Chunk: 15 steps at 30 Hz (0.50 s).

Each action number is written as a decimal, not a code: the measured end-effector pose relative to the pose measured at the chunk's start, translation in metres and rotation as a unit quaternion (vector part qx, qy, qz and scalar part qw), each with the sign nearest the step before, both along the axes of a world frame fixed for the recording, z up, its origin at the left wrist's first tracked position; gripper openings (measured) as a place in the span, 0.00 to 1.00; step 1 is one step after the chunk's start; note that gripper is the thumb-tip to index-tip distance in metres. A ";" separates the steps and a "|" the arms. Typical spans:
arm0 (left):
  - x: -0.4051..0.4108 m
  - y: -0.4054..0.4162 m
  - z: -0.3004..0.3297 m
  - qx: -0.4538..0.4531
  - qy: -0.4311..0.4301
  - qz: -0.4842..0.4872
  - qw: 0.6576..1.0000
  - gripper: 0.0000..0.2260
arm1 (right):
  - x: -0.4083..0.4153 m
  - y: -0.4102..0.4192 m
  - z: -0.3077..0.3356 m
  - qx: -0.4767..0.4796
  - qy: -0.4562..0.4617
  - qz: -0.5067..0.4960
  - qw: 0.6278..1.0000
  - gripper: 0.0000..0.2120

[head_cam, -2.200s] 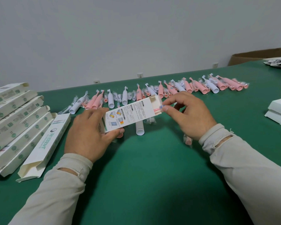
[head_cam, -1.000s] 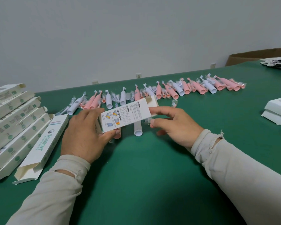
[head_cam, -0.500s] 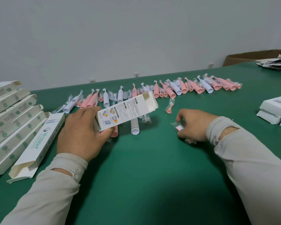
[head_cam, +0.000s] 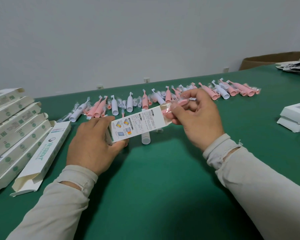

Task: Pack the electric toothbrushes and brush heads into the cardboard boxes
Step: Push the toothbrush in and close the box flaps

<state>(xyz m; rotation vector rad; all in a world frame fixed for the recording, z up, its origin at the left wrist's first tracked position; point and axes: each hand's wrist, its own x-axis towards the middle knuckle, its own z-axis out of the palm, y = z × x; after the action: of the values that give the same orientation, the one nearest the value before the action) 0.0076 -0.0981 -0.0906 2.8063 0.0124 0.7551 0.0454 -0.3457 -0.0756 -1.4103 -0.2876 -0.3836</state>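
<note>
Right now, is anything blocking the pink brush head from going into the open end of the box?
Nothing visible. The right hand pinches the wrapped pink brush head right at the box mouth; the end flap is folded back. The left hand grips the other end.

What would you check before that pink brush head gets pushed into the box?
1. Box held firm by left hand: ok.
2. Open end of box facing right hand: ok.
3. Pink brush head pinched in right-hand grip, at the opening: ok.
4. Flap clear of the opening: ok.
5. Toothbrush already inside: cannot tell.
</note>
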 end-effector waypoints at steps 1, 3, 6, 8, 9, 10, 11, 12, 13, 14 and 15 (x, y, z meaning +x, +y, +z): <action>0.000 0.000 0.000 0.002 0.002 0.000 1.000 0.32 | 0.000 0.001 -0.001 0.007 0.006 0.009 1.000 0.11; 0.000 0.002 0.000 0.006 0.008 0.000 1.000 0.32 | 0.001 0.003 -0.001 0.028 0.025 0.029 0.999 0.08; 0.000 0.002 0.001 0.003 0.011 -0.002 1.000 0.32 | 0.003 0.002 -0.001 0.026 0.036 0.006 0.999 0.07; 0.000 0.000 0.001 -0.002 0.006 -0.007 1.000 0.31 | 0.004 0.001 -0.001 0.010 0.040 -0.031 0.999 0.06; 0.000 -0.001 0.001 -0.005 0.004 -0.010 1.000 0.30 | 0.004 0.000 -0.002 0.006 0.041 -0.045 0.998 0.05; 0.000 -0.001 0.001 -0.006 0.003 -0.013 1.000 0.30 | 0.004 -0.001 -0.002 0.004 0.043 -0.053 0.998 0.04; 0.000 -0.001 0.001 -0.006 0.004 -0.014 1.000 0.30 | 0.004 -0.002 -0.002 0.000 0.043 -0.059 0.997 0.04; 0.000 -0.001 0.002 -0.005 0.006 -0.015 1.000 0.30 | 0.004 -0.002 -0.003 -0.013 0.039 -0.067 0.997 0.03; 0.000 -0.002 0.002 -0.007 0.008 -0.016 1.000 0.30 | 0.004 -0.001 -0.004 -0.034 0.035 -0.077 0.996 0.03; -0.001 -0.002 0.001 -0.009 0.009 -0.017 1.000 0.29 | 0.004 0.001 -0.006 -0.059 0.032 -0.088 0.994 0.04; -0.001 -0.003 0.001 -0.009 0.009 -0.019 1.000 0.29 | 0.002 0.004 -0.008 -0.084 0.031 -0.097 0.991 0.05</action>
<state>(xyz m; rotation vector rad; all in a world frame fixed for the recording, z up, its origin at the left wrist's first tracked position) 0.0068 -0.1010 -0.0898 2.7876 -0.0307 0.7176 0.0478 -0.3419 -0.0833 -1.6181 -0.1345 -0.4837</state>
